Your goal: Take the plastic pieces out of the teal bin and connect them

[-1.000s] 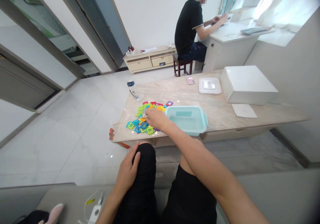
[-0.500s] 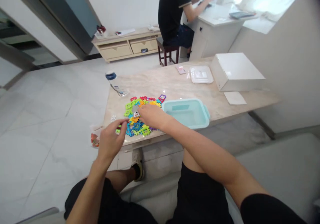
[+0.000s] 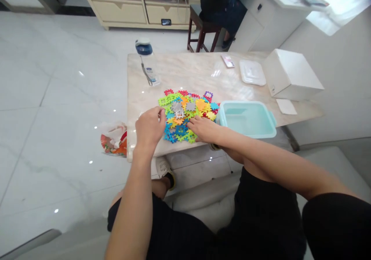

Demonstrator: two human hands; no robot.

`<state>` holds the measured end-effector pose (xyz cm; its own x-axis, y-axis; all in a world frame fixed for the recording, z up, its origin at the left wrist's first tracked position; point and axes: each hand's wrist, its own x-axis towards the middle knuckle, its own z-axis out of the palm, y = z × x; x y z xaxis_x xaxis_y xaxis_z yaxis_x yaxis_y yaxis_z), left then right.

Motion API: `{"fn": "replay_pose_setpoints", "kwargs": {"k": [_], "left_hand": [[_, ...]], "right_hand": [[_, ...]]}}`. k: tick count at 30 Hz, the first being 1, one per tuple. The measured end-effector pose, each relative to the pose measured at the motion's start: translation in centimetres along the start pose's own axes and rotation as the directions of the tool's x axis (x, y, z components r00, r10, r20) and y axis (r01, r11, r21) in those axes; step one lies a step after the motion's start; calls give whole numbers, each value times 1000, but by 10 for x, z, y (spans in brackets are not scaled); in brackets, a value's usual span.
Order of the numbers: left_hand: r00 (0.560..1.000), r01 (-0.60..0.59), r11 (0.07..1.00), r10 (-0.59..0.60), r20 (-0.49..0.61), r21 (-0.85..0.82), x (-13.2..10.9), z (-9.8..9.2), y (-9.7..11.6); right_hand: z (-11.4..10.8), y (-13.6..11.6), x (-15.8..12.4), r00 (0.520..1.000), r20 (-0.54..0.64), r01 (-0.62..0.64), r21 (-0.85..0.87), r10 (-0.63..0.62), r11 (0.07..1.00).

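Colourful interlocking plastic tiles (image 3: 182, 130) lie in a loose heap near the front of the marble-topped table. Among them are green, blue, yellow, orange, red and grey ones, and a white window-shaped piece (image 3: 179, 114) rests on top. At the heap's left edge, my left hand (image 3: 149, 128) is closed with its fingers curled; whatever they hold is hidden. My right hand (image 3: 204, 128) reaches in from the right, its fingers stretched out and touching tiles on the heap's near right side. Just right of the heap stands a light teal plastic tub (image 3: 247, 132).
A bottle with a blue lid (image 3: 147, 64) stands at the table's back left. Farther right are a pink card-like item (image 3: 228, 61), a clear lid (image 3: 252, 72), a white box (image 3: 295, 74) and paper (image 3: 286, 106). A plastic bag (image 3: 114, 140) hangs left. Another person (image 3: 216, 0) sits beyond.
The view has tilted down and shifted left. My right hand has moved from the heap's top to its near right side. My left hand's fingers have curled in more.
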<state>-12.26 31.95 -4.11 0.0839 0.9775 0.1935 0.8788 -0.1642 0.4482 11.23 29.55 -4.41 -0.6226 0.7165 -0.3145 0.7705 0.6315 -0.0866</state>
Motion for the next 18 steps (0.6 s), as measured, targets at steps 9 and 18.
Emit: {"fn": "replay_pose_setpoints", "kwargs": {"k": [9,18], "left_hand": [[995,-77,996,80,56,-43,-23,-4,-7],[998,-27,994,21,-52,-105,-8,5,1]], "right_hand": [[31,-16,17,999,33,11,-150,-6,989],[41,-6,17,999,-29,35,-75,-38,997]]}}
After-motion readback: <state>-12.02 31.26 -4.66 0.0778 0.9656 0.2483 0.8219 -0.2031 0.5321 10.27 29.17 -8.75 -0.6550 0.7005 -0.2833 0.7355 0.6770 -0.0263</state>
